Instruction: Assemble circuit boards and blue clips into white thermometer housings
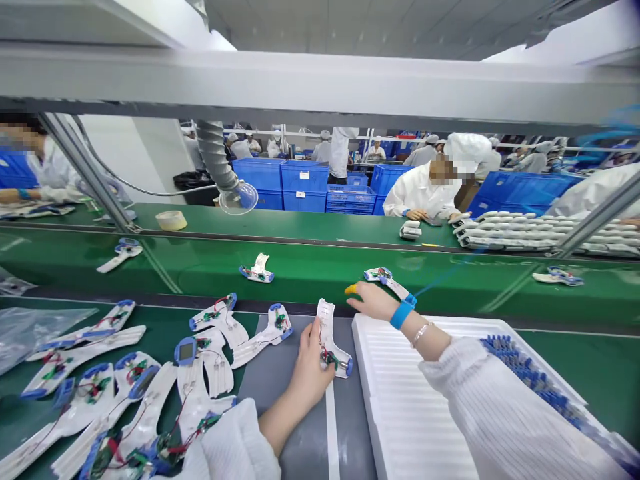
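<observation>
My left hand [307, 370] is closed around the edge of a white plastic shell half [327, 333], shaped like part of an infrared thermometer. It holds a green circuit board, thin wires and a blue end, and lies over the grey mat [300, 440]. My right hand [374, 301] reaches over the conveyor's near edge with fingers apart and nothing visible in them; one fingertip wears a yellow cover [351, 289]. Just behind that hand, a similar shell half [397, 287] rests on the green belt [315, 267]. A blue wristband [403, 312] circles my right wrist.
Several wired shell halves [105, 393] crowd the bench at left. At right stands a white foam tray [405, 387] with rows of blue parts [530, 373]. Beyond the belt are a tape roll [171, 221], an extraction hose [216, 157], stacked white shells [540, 233] and a co-worker [420, 190].
</observation>
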Demonstrator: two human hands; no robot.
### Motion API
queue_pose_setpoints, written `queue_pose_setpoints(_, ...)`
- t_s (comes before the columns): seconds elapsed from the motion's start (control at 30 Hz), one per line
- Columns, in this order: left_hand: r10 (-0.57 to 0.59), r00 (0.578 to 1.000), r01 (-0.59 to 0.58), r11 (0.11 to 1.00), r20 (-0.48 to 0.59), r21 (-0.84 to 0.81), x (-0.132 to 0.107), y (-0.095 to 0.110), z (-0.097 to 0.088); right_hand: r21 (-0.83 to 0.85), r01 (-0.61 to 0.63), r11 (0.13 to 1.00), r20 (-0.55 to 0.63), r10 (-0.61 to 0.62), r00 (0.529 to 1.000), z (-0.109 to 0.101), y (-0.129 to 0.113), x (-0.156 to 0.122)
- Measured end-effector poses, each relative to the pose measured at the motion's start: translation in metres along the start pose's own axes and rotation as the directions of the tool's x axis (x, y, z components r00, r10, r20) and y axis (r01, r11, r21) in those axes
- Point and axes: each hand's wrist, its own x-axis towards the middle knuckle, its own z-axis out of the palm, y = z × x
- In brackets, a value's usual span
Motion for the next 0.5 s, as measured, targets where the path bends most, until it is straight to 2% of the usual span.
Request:
queue_pose_setpoints(0.1,0.007,1.0,-0.008,0.997,-0.011,-0.074,-0.004,0.005,-0.012,0.129,0.054,0.99,0.093,-0.066,0.993,0.001,-0.033,-0.011)
queue_pose_setpoints(0.2,-0.006,0.999,0.0,0.984,-0.036,-0.176,-0.013,0.013,-0.026,0.21,0.037,0.977,0.041,-0.047,0.998,-0.009,-0.063,-0.025)
queue_pose_setpoints(0.27,-0.031,0.999,0.023,0.953,-0.024,-0.304,-0.023,0.022,-0.035,0.248,0.014,0.969,0.018,-0.019,1.0,-0.02,-0.077,-0.033)
queue_pose_setpoints(0.4,-0.096,0.992,0.126,0.793,0.082,-0.595,-0.043,0.043,-0.05,0.331,0.004,0.944,0.087,-0.035,0.996,-0.048,-0.092,-0.044)
queue_pose_setpoints(0.5,-0.096,0.985,0.17,0.687,0.143,-0.706,-0.055,0.057,-0.061,0.44,0.01,0.898,0.147,-0.083,0.986,-0.066,-0.101,-0.054)
